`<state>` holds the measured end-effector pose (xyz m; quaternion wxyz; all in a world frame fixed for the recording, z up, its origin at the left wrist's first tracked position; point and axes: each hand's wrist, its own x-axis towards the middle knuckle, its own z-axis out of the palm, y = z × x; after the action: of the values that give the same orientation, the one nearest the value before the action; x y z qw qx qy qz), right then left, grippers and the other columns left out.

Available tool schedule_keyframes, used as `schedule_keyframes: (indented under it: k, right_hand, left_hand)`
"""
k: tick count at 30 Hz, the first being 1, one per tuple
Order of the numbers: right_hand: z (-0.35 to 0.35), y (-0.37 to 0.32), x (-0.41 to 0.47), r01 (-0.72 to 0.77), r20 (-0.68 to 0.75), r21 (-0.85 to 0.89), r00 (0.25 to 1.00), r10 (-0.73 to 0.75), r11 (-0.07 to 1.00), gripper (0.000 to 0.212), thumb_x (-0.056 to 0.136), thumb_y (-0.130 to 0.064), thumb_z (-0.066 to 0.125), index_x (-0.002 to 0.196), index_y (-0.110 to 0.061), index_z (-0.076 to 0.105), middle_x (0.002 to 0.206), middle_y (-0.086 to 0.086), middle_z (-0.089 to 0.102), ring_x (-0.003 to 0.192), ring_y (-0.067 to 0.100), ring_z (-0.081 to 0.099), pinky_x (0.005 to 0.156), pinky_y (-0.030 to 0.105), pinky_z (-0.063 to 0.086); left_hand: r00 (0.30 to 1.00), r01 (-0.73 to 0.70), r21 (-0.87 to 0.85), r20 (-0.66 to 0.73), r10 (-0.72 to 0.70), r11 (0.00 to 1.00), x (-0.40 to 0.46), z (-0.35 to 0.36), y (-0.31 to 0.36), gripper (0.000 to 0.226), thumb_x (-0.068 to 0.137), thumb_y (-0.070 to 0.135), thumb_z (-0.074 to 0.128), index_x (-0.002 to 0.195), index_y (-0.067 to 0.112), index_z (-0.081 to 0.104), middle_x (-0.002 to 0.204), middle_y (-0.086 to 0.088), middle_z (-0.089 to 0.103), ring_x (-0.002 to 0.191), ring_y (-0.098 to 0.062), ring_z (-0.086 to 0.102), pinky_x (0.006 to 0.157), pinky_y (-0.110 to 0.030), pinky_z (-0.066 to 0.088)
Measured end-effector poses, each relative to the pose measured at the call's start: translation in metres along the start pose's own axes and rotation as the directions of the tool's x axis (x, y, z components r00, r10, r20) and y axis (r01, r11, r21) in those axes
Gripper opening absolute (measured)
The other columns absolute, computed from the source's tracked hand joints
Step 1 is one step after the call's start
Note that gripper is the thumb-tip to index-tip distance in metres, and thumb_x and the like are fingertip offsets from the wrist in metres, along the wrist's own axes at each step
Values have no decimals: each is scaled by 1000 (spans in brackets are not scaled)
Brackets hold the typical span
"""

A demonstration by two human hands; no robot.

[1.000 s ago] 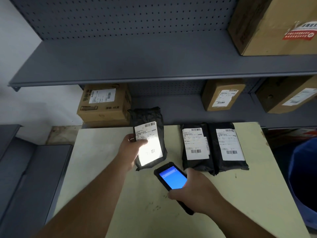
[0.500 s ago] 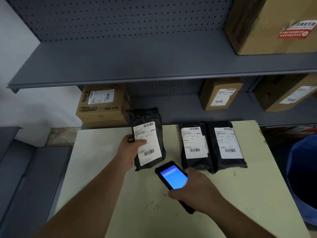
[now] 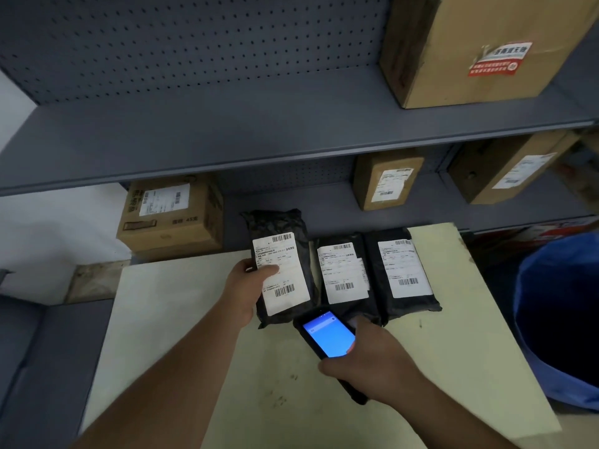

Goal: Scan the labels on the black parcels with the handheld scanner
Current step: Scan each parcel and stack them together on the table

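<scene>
Holding the leftmost black parcel (image 3: 278,270) tilted up off the pale surface (image 3: 453,367), my left hand (image 3: 249,286) grips its left edge, thumb pressed across the white label (image 3: 280,273). Right hand (image 3: 372,361) is wrapped around the handheld scanner (image 3: 327,338), blue screen facing me, its head aimed toward the held parcel's lower end. Scanner sits just beside the parcel's bottom corner; can't tell if they touch.

Two more black parcels lie flat on the surface to the right, middle parcel (image 3: 343,273) and right parcel (image 3: 402,270), side by side and touching, labels up.

Handling guess: these are soft poly mailers, wrinkly, probably light, and the film looks slick. The bag flexes, so a pinch on the edge works but the label could bow. Best hold is along the side, fingers behind, thumb clear of the lower barcode (image 3: 284,290). Right now the thumb covers mid-label text only; both barcodes stay visible. Glare off the glossy label could be a risk.

Cardboard boxes (image 3: 171,218) sit on the grey shelf (image 3: 259,131) behind, and a blue bin (image 3: 557,319) stands to the right.
</scene>
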<state>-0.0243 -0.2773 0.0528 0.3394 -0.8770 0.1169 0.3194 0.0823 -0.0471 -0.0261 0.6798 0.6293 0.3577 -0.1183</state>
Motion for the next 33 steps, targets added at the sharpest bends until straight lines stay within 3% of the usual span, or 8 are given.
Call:
schedule_keyframes:
  k: [6,10,15,19,25,33]
  right_hand:
    - [-23,22,-4,-38,-23,56,999,39,998,59,67,-46,83,116,-22,60,97,-4,71,90,14,72,86,40,62]
    - [-38,39,-3,-66,-34,71,997,68,995,53,69,-45,83,110,-21,59,96,0,73,90,17,74,77,37,61]
    - [-57,58,-2,-85,-48,84,995,90,993,50,69,-45,83,106,-24,58,93,-6,69,86,12,71,80,39,62]
    - [-69,71,1,-118,-52,98,991,124,988,45,69,-42,83,101,-24,57,87,-4,70,82,15,73,71,34,59]
    - [-85,89,5,-152,-58,89,986,158,984,46,70,-42,80,101,-20,56,90,-3,70,74,15,70,64,31,53]
    - [-98,104,6,-180,-48,92,982,185,979,53,70,-44,81,111,-20,56,95,-3,68,86,18,73,78,40,64]
  left_hand:
    - [998,12,21,57,-14,1000,-4,48,-1,40,89,11,79,126,10,64,113,-11,79,99,-30,77,77,-40,62]
    - [996,16,19,89,-17,1000,-9,81,-7,41,91,15,79,128,10,62,115,-10,79,100,-29,77,81,-42,62]
    - [992,40,38,116,-44,998,-12,119,-16,41,92,18,79,128,11,61,116,-10,78,100,-29,78,74,-38,62]
    - [988,59,88,139,-71,994,-11,143,-23,32,92,22,78,121,13,67,109,-7,81,93,-26,79,67,-34,60]
    - [979,82,147,174,-108,986,-6,175,-32,24,94,25,75,117,18,74,106,-5,82,96,-27,79,93,-50,62]
    - [975,99,169,179,-130,981,2,201,-40,21,95,29,74,115,22,73,108,-3,81,96,-27,77,95,-49,61]
